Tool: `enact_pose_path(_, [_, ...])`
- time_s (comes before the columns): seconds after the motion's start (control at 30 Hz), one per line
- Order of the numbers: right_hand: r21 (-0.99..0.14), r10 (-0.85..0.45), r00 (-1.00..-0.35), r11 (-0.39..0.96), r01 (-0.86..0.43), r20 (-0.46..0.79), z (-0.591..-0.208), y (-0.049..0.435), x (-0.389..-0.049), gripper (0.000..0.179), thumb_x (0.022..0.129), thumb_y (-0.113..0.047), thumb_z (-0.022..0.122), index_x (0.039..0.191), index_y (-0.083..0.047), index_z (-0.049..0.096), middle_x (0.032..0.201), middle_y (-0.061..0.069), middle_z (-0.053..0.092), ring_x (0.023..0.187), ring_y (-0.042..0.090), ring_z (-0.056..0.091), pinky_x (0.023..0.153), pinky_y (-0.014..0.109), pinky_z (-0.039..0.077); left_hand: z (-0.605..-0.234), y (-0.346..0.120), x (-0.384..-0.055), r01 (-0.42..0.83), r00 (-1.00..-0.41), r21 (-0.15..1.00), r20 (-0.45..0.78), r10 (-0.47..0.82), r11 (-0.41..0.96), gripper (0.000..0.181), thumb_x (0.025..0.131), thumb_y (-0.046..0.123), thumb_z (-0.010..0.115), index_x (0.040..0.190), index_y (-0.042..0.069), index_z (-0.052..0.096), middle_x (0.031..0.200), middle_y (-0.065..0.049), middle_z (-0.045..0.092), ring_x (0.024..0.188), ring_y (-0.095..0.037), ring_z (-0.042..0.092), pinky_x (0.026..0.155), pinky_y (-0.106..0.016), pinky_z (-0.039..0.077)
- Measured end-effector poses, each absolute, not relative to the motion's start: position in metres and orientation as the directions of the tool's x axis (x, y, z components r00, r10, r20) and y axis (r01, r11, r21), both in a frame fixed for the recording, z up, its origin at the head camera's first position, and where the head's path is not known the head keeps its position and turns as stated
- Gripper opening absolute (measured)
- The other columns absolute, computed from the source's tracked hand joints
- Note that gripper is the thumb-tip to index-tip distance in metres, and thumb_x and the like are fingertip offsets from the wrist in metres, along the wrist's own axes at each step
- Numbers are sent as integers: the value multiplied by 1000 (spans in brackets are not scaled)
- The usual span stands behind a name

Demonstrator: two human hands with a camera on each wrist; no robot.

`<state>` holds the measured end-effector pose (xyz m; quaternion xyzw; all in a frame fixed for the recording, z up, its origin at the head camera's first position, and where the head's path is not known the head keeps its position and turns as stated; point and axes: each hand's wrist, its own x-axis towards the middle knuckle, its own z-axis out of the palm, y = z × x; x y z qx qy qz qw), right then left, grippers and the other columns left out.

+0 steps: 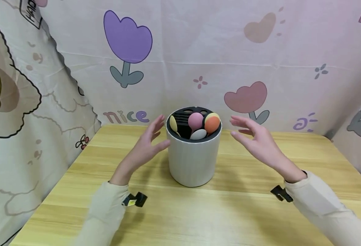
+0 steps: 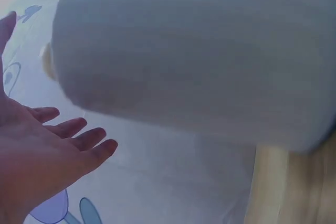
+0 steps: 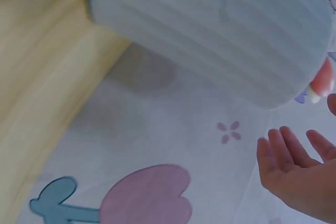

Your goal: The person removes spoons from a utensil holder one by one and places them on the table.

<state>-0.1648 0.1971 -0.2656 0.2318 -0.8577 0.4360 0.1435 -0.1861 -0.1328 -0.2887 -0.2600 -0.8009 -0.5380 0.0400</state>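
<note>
A white, ribbed, round holder (image 1: 192,164) stands upright on the table, with a black slotted insert (image 1: 184,130) in its top. Rounded heads stick up out of it: a pink one (image 1: 196,121), an orange one (image 1: 212,124), a pale grey one (image 1: 198,134) and a yellow one (image 1: 173,123); their lower parts are hidden inside. My left hand (image 1: 142,148) hovers at the holder's left side, fingers apart and relaxed. On the other side, my right hand (image 1: 261,143) is held in the air with loosely bent fingers. Both wrist views show a gap between hand and holder.
The light wooden table (image 1: 245,218) reaches back to a hanging cloth (image 1: 180,44) printed with flowers. Another patterned cloth (image 1: 54,112) hangs along the left. Small black devices sit at the left cuff (image 1: 139,199) and the right cuff (image 1: 281,193).
</note>
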Motion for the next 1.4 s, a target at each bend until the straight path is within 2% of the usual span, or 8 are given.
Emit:
enact_pose_path(0.13, [-734, -288, -855, 438, -519, 432, -256, 187, -171, 43, 95, -12, 61, 137, -4, 51, 129, 11, 59, 116, 21, 57, 91, 19, 46, -293, -120, -193, 422, -878, 877, 331, 345, 230, 88, 87, 34, 64, 155, 9, 15, 159, -9, 19, 143, -24, 20, 115, -45, 18])
enact_pose_path(0.17, [-743, -291, -857, 429, -514, 425, -254, 184, -173, 43, 95, -12, 61, 137, -5, 52, 129, 10, 59, 115, 20, 57, 90, 18, 46, -294, -118, -195, 411, -884, 885, 329, 332, 219, 92, 85, 41, 66, 155, 10, 15, 159, -8, 19, 143, -24, 20, 115, -45, 18])
enact_pose_path(0.37, [-783, -298, -865, 377, -496, 404, -246, 171, -183, 40, 93, -13, 64, 132, -4, 57, 125, 8, 61, 112, 17, 58, 87, 22, 48, -302, -114, -201, 368, -900, 924, 325, 289, 108, 101, 80, 50, 69, 155, 11, 14, 159, -7, 16, 145, -20, 14, 116, -46, 12])
enact_pose_path(0.47, [-794, -299, -866, 358, -492, 401, -245, 166, -184, 39, 91, -11, 67, 128, -3, 59, 124, 9, 62, 105, 15, 61, 86, 24, 50, -306, -113, -203, 359, -901, 931, 325, 287, 71, 104, 78, 47, 72, 155, 10, 14, 160, -8, 15, 145, -21, 13, 116, -46, 10])
enact_pose_path(0.73, [-820, -295, -878, 335, -464, 376, -246, 162, -189, 45, 84, -8, 74, 126, -1, 60, 124, 9, 62, 98, 19, 64, 85, 27, 51, -311, -111, -203, 335, -907, 939, 301, 294, 73, 108, 74, 48, 78, 156, 15, 15, 159, -7, 14, 145, -23, 12, 116, -45, 11])
enact_pose_path(1.0, [-761, -299, -855, 395, -515, 423, -250, 158, -189, 46, 80, -9, 79, 123, -4, 65, 115, 7, 65, 100, 18, 60, 90, 33, 48, -312, -109, -203, 344, -904, 938, 316, 289, 50, 117, 69, 62, 77, 155, 14, 15, 158, -8, 16, 145, -25, 13, 115, -47, 11])
enact_pose_path(1.17, [-692, -285, -808, 419, -588, 515, -253, 157, -189, 43, 78, -5, 79, 120, -4, 67, 111, 5, 67, 93, 16, 61, 88, 28, 49, -312, -105, -205, 363, -895, 930, 331, 299, 57, 121, 67, 67, 75, 155, 12, 15, 158, -10, 17, 145, -26, 13, 115, -49, 11])
enact_pose_path(1.4, [-463, -316, -622, 452, -762, 716, -259, 158, -194, 43, 71, 1, 83, 112, 0, 71, 105, 7, 70, 90, 17, 64, 80, 24, 50, -310, -101, -207, 378, -887, 924, 345, 306, 55, 121, 66, 68, 75, 155, 12, 15, 158, -10, 18, 145, -26, 14, 115, -50, 12])
